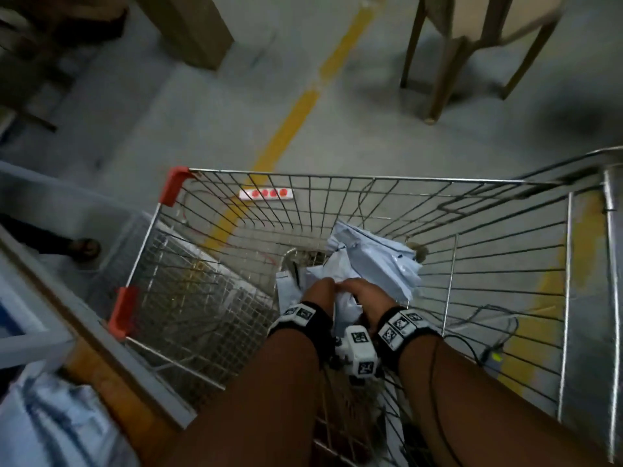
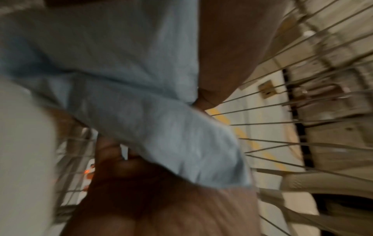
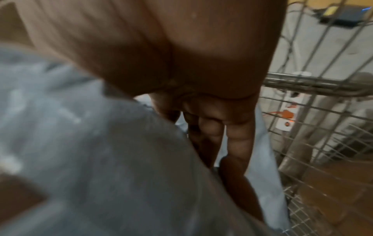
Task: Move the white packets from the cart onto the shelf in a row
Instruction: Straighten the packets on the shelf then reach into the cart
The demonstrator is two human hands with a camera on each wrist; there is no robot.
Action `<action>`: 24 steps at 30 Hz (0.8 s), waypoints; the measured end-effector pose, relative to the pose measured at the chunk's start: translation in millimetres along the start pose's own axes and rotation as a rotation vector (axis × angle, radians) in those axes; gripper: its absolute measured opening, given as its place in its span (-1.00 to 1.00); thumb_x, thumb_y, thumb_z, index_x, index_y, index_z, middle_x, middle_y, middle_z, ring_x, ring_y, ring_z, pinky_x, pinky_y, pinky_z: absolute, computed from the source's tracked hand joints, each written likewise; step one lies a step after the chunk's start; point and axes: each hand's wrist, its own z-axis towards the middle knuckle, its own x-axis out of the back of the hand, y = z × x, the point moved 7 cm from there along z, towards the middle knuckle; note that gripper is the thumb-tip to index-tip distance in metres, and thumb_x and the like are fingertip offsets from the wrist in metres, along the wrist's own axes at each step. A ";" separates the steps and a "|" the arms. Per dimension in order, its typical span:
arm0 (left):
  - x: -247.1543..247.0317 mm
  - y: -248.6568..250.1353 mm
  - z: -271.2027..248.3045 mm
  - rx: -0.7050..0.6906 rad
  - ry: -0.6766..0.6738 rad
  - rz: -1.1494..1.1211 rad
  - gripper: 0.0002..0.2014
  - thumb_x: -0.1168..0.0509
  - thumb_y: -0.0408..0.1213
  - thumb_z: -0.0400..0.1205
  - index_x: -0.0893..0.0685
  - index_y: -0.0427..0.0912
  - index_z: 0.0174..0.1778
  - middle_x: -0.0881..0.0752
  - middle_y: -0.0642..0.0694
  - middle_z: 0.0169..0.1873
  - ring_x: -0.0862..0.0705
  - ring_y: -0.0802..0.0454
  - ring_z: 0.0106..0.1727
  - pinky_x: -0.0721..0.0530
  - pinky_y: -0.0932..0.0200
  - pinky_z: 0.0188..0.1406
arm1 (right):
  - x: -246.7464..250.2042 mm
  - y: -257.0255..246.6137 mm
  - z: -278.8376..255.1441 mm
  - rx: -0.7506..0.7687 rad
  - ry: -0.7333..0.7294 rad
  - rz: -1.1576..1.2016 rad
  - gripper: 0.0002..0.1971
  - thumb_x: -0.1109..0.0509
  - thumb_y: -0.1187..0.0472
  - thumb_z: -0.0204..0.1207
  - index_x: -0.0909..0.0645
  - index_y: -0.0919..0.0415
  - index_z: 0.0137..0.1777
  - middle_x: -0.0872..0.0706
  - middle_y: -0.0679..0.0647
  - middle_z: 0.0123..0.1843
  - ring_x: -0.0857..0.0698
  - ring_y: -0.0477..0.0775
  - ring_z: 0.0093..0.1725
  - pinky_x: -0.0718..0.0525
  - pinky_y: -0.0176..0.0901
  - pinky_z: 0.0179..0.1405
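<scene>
Risk: the cart (image 1: 337,178) holds a loose heap of packets (image 1: 374,261) against its far wall; thin film could slip or snag on wire during lifting. Left hand (image 1: 320,293) and right hand (image 1: 365,298), fingers curled, both grip 1 packet (image 1: 345,306) mid-cart.

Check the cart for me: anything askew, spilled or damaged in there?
The white packets lie in a crumpled, overlapping heap at the bottom of the cart, not stacked. Both hands, left hand and right hand, are in the heap. No spill or tear shows.
</scene>
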 end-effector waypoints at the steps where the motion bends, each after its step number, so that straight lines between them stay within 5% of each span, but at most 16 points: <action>1: 3.6 9.6 -21.4 0.000 -0.011 0.035 -0.70 -0.34 -0.09 0.39 -0.63 -0.25 -0.13 -0.69 -0.35 -0.05 -0.71 -0.30 0.07 -0.60 -0.14 0.20 | 0.8 -5.0 -4.6 -0.017 -0.015 0.036 -0.36 -0.36 -0.20 0.45 -0.71 0.21 0.41 -0.66 0.32 0.49 -0.60 0.41 0.55 -0.49 0.26 0.62; 3: 11.4 39.3 -84.2 -0.052 -0.026 0.090 -0.44 -0.37 -0.05 0.19 -0.75 -0.31 0.04 -0.74 -0.39 0.10 -0.71 -0.37 0.27 -0.65 -0.20 0.37 | 3.6 -24.3 -27.3 -0.097 -0.024 0.198 -0.72 -0.47 -0.02 0.56 -0.76 0.14 0.13 -0.68 0.36 0.46 -0.62 0.46 0.53 -0.59 0.37 0.49; 5: 18.1 52.0 -111.7 -0.123 -0.024 0.209 -0.33 -0.36 -0.11 0.32 -0.71 -0.42 0.33 -0.73 -0.41 0.25 -0.69 -0.38 0.34 -0.67 -0.02 0.26 | 2.5 -45.4 -45.1 -0.072 -0.048 0.354 -0.85 -0.50 0.12 0.60 -0.74 0.13 0.10 -0.71 0.36 0.41 -0.68 0.45 0.44 -0.65 0.35 0.43; 7: 31.5 61.8 -153.9 -0.172 0.006 0.189 -0.25 -0.32 -0.22 0.28 -0.62 -0.48 0.43 -0.74 -0.42 0.16 -0.72 -0.38 0.23 -0.70 0.00 0.14 | -2.5 -71.0 -66.3 -0.024 -0.070 0.460 -0.64 -0.53 0.07 0.54 -0.74 0.25 0.26 -0.76 0.36 0.33 -0.77 0.37 0.23 -0.68 0.27 0.36; 9: 44.9 68.6 -186.6 -0.250 0.059 0.218 -0.33 -0.35 -0.28 0.39 -0.56 -0.45 0.46 -0.73 -0.32 0.09 -0.70 -0.28 0.18 -0.66 0.10 -0.05 | -8.7 -95.1 -82.8 0.020 -0.089 0.522 -0.35 -0.55 -0.06 0.44 -0.68 0.27 0.49 -0.71 0.44 0.45 -0.76 0.42 0.20 -0.63 0.31 0.48; 11: 60.0 71.6 -231.7 -0.310 0.093 0.227 -0.48 -0.29 -0.31 0.64 -0.48 -0.27 0.55 -0.68 -0.27 0.26 -0.66 -0.23 0.25 -0.56 0.18 -0.13 | -20.2 -125.4 -112.4 0.088 -0.163 0.592 -0.45 -0.49 -0.03 0.56 -0.66 -0.03 0.57 -0.73 0.39 0.45 -0.74 0.53 0.35 -0.57 0.55 0.50; 13: 84.1 67.5 -266.0 -0.361 0.166 0.268 -0.51 -0.25 -0.28 0.70 -0.42 -0.17 0.59 -0.61 -0.25 0.40 -0.64 -0.22 0.29 -0.52 0.19 -0.07 | -33.0 -158.9 -148.5 0.180 -0.232 0.605 -0.35 -0.52 -0.01 0.51 -0.55 -0.19 0.65 -0.74 0.30 0.48 -0.72 0.51 0.42 -0.54 0.62 0.51; 16: 117.6 59.9 -321.2 -0.443 0.225 0.296 -0.48 -0.29 -0.21 0.64 -0.45 -0.17 0.55 -0.63 -0.16 0.25 -0.65 -0.13 0.07 -0.53 0.21 -0.29 | -64.4 -192.9 -199.3 0.284 -0.409 0.606 -0.30 -0.51 0.03 0.49 -0.54 -0.05 0.69 -0.69 0.38 0.52 -0.68 0.50 0.45 -0.47 0.57 0.60; 18: 143.1 47.9 -354.1 -0.481 0.249 0.241 -0.30 -0.34 -0.02 0.47 -0.43 -0.16 0.55 -0.67 -0.16 0.23 -0.72 -0.15 0.06 -0.67 0.17 -0.20 | -89.8 -208.6 -234.1 0.305 -0.467 0.611 -0.35 -0.47 0.07 0.52 -0.60 0.11 0.65 -0.65 0.46 0.53 -0.66 0.49 0.43 -0.53 0.50 0.54; 20: 169.4 31.2 -388.6 -0.544 0.271 0.162 -0.37 -0.36 -0.01 0.47 -0.47 -0.12 0.47 -0.69 -0.13 0.24 -0.73 -0.09 0.08 -0.69 0.17 -0.14 | -114.2 -214.6 -250.8 0.302 -0.431 0.516 -0.23 -0.56 0.04 0.39 -0.56 0.21 0.65 -0.64 0.50 0.52 -0.71 0.45 0.39 -0.68 0.44 0.40; 22: 191.5 10.1 -420.2 -0.592 0.283 0.094 -0.42 -0.42 0.00 0.49 -0.49 -0.05 0.41 -0.70 -0.07 0.24 -0.72 -0.01 0.07 -0.68 0.19 -0.17 | -140.7 -223.4 -275.1 0.331 -0.389 0.399 -0.06 -0.73 -0.04 0.26 -0.53 0.25 0.65 -0.60 0.55 0.53 -0.66 0.46 0.46 -0.59 0.55 0.48; 24: 214.9 -15.6 -446.2 -0.659 0.273 0.031 -0.19 -0.50 0.18 0.33 -0.44 0.02 0.49 -0.71 -0.05 0.32 -0.75 -0.01 0.15 -0.77 0.04 0.02 | -171.7 -235.8 -300.4 0.409 -0.378 0.311 -0.43 -0.59 -0.03 0.55 -0.64 0.10 0.54 -0.78 0.33 0.39 -0.74 0.37 0.37 -0.64 0.45 0.41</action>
